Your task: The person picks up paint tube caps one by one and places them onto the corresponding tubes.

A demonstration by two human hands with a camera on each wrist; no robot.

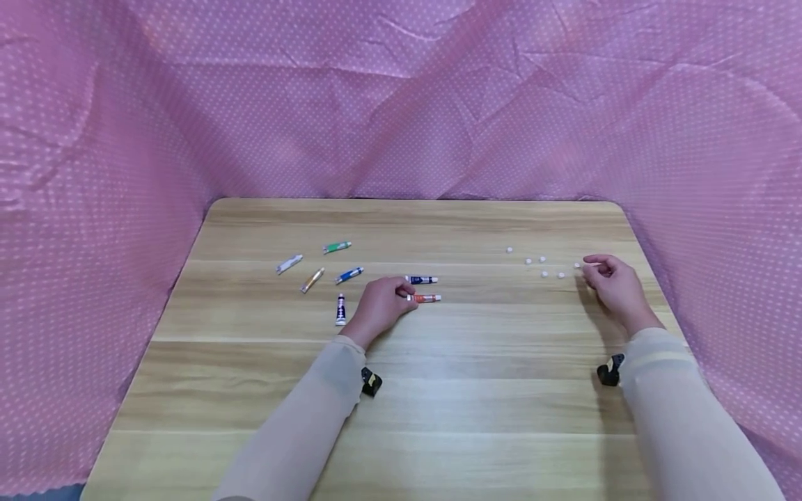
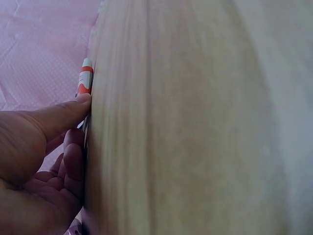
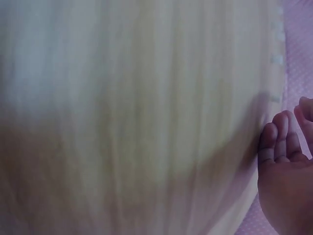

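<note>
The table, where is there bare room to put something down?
The table is bare along the near edge between both sleeves, in the middle between the orange tube and white caps, and along the far edge. It is crowded around the scattered tubes at left.

We have tubes (image 1: 338,278) on the table (image 1: 438,390) left of centre, small caps (image 1: 542,266) far right, cloth (image 1: 401,104) behind

Bright, even light; both wrist views blurred, head view sharp.

Both hands (image 1: 382,304) (image 1: 612,284) loosely curled, low.
</note>
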